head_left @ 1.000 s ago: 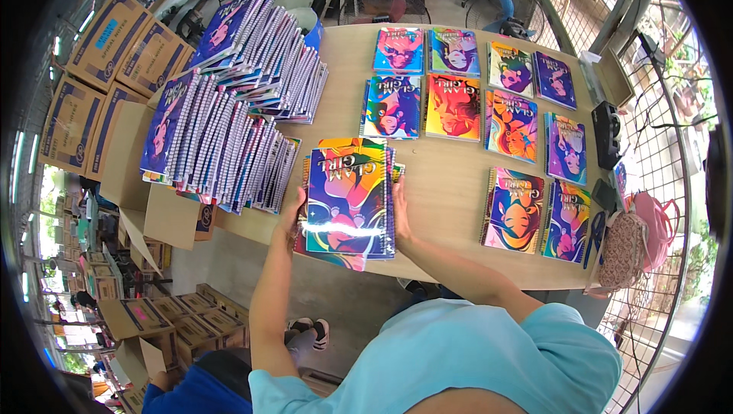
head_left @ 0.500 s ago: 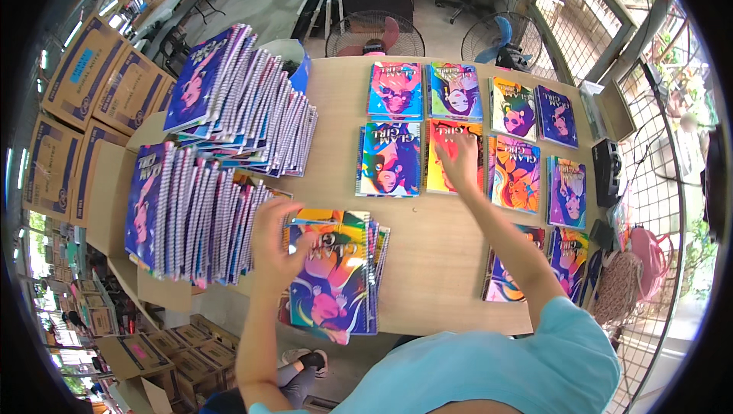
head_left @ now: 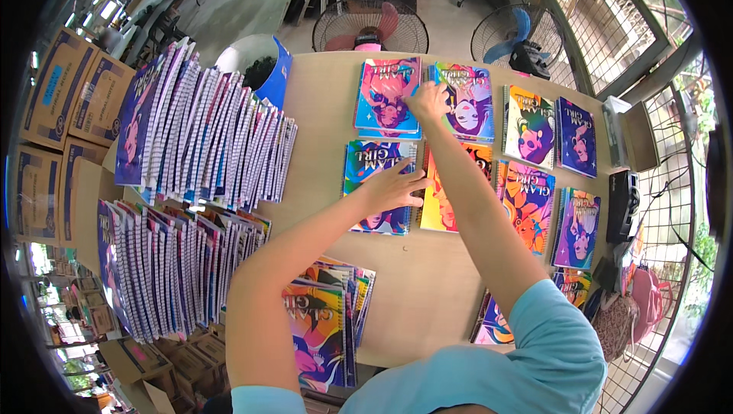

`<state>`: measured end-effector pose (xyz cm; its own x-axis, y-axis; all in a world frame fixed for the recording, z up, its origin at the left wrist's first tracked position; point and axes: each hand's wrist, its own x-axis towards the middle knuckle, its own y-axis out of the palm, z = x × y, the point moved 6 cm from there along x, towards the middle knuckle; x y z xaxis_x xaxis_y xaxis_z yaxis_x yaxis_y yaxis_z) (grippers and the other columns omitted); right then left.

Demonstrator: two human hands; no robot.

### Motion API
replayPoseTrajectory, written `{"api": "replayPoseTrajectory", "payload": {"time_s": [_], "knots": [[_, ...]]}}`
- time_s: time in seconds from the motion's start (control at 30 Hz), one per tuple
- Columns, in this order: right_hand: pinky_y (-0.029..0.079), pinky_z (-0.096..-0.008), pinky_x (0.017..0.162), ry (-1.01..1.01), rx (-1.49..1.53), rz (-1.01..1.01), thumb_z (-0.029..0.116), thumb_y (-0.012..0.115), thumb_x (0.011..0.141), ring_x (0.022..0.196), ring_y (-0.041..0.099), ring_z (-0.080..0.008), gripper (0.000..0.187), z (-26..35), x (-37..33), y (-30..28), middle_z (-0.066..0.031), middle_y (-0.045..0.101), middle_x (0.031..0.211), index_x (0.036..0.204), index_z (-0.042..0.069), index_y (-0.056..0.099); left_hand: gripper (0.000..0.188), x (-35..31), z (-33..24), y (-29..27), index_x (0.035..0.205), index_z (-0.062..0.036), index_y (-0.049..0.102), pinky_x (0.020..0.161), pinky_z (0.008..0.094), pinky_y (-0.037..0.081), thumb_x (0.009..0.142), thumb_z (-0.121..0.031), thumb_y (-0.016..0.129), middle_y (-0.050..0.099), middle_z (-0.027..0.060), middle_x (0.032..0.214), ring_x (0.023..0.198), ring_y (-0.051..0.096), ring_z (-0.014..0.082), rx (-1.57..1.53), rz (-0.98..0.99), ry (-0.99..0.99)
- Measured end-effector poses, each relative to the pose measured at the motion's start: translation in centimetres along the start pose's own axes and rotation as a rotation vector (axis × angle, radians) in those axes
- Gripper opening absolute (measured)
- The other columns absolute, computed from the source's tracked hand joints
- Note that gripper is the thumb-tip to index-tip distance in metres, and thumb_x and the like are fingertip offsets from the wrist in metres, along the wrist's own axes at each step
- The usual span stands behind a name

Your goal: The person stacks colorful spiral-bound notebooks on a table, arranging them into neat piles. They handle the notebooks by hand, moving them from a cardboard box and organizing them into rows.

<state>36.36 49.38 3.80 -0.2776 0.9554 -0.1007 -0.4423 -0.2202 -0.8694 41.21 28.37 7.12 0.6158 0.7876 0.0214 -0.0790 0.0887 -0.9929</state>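
My left hand (head_left: pixel 393 187) is over the blue multicoloured spiral notebook (head_left: pixel 366 156), its fingers spread toward the right. My right hand (head_left: pixel 427 101) reaches farther out, to the gap between the pink-and-blue notebook stack (head_left: pixel 385 85) and the green-and-purple notebook (head_left: pixel 472 108). Its thumb side touches the right edge of the pink-and-blue stack, and the fingers are apart. Beneath my right forearm lies an orange-and-yellow notebook (head_left: pixel 437 211), partly hidden. Near the table's front edge, a loose pile of colourful notebooks (head_left: pixel 324 322) is partly covered by my left arm.
Two long leaning rows of spiral notebooks (head_left: pixel 206 131) fill the left side. More notebook stacks (head_left: pixel 528 127) lie at the right. Cardboard boxes (head_left: pixel 61 101) stand beyond the left rows. A blue-and-white bin (head_left: pixel 279 78) and two fans (head_left: pixel 366 32) are past the far edge.
My left hand has left the near pile and moved up and right to the blue notebook. My right hand has gone from the orange notebook to the far pink-and-blue stack. The view has shifted.
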Motion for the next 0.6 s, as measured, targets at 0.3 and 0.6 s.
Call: {"api": "replayPoseTrajectory", "payload": {"time_s": [0.3,0.6], "knots": [[0.047,-0.0512,0.063,-0.582,0.416,-0.166,0.007,0.056,0.081,0.074,0.061,-0.0434,0.061,-2.8,-11.8,-18.4,-0.0255,0.061,0.084,0.135,0.013,0.028,0.02,-11.1,-3.1,-26.2,0.106,-0.0054,0.058,0.065,0.0285,0.049,0.086,-0.011,0.06,0.063,0.0053,0.086,0.073,0.062,0.018,-0.387,-0.628,-0.889],[0.036,-0.0323,0.1,-0.296,1.386,0.095,0.001,0.057,0.08,0.116,0.047,-0.0183,0.063,-7.4,-38.1,-26.3,-0.0142,0.043,0.137,0.139,-0.003,0.033,0.041,-34.3,-19.2,-12.4,0.125,-0.0004,0.051,0.092,0.0283,0.039,0.093,-0.025,0.055,0.054,0.0076,0.12,0.105,0.051,0.0136,-0.982,-0.702,-1.538]]}}
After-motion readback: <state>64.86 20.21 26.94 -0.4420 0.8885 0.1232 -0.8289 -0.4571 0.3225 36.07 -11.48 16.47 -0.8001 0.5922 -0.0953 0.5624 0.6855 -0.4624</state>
